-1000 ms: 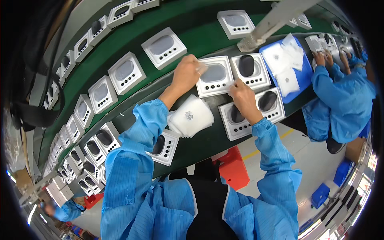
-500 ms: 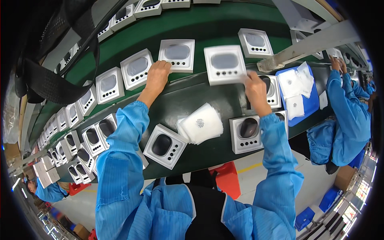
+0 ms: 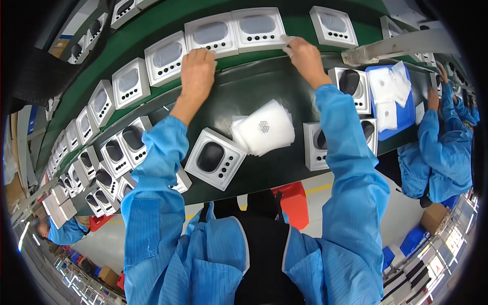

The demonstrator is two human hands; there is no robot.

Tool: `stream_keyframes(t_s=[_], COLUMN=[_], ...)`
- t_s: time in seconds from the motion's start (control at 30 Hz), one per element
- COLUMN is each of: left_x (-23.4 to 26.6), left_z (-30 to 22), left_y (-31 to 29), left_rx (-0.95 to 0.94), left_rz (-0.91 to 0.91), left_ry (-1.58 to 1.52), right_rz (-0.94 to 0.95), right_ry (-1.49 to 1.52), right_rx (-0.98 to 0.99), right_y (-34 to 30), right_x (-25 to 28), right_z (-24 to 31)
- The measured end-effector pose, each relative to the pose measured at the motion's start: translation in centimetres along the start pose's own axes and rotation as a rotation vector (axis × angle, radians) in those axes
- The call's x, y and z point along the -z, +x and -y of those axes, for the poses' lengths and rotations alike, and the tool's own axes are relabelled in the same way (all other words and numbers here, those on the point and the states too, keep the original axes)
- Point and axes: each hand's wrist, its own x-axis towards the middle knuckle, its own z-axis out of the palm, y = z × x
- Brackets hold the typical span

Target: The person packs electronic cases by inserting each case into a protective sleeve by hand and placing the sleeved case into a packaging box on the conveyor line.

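Since last frame: both your arms have stretched further up the frame, and the two white trays you were carrying now sit in the row on the green belt (image 3: 152, 109).
Left hand: your left hand (image 3: 197, 71) rests knuckles-up on the lower edge of the left white tray (image 3: 211, 34), fingers curled over it. Can't tell if it's gripping or just pressing.
Right hand: your right hand (image 3: 304, 57) pinches the lower right corner of the right white tray (image 3: 256, 28) with thumb and fingertips.
Where the trays are: top centre of the frame, side by side and touching, in line with the other trays on the belt.
Near you: stack of clear bags (image 3: 264, 133) mid-frame on the dark bench (image 3: 239, 94), with a tray holding a black part (image 3: 214, 158) just left of it.
What could go wrong: your right sleeve hangs over the loaded trays right of centre, so pulling back low could drag one. If the belt is running, a late release could skew the tray.
Hard to see: your fingertips are hidden under your own hands, and the fisheye rim bends the far trays. The coworker (image 3: 442, 147) at the right edge is partly cut off.
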Motion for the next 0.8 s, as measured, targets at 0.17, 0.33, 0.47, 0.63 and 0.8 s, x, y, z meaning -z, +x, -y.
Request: stream_keyframes(t_s=[0.17,0.33,0.47,0.63,0.8], left_x=[1.0,-1.2,-1.8,-2.0,-0.5], left_z=[-10.8,-14.1,-12.0,-10.5,-12.1], left_y=[-3.9,-6.7,-6.0,-5.5,-4.9], left_rx=[0.291,0.339,0.317,0.045,0.304], left_rz=[0.479,0.646,0.729,0.562,0.567], left_ry=[-0.502,-0.584,-0.608,-0.581,-0.583], right_rz=[-0.109,-0.075,0.171,0.276,0.139], right_ry=[0.270,0.460,0.172,-0.166,-0.137], right_rx=[-0.246,-0.714,-0.654,-0.513,-0.469], right_y=[-4.3,-13.3,-17.7,-19.8,-19.8], right_x=[8.4,13.8,16.0,15.2,14.2], right_z=[2.9,3.7,3.7,4.4,6.0])
